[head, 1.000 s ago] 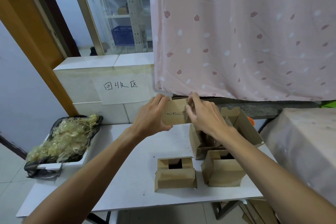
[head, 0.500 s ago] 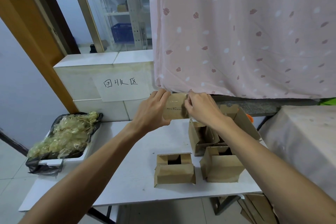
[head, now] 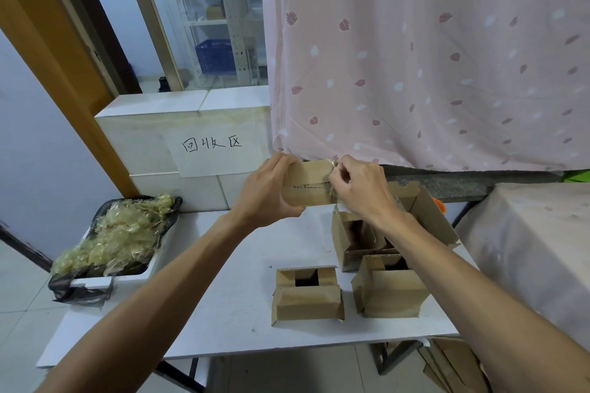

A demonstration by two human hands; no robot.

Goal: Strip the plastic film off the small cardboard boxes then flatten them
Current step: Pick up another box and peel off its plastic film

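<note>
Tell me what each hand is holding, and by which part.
The left hand grips a small cardboard box by its left end. The right hand pinches the plastic film at the box's right end.
</note>
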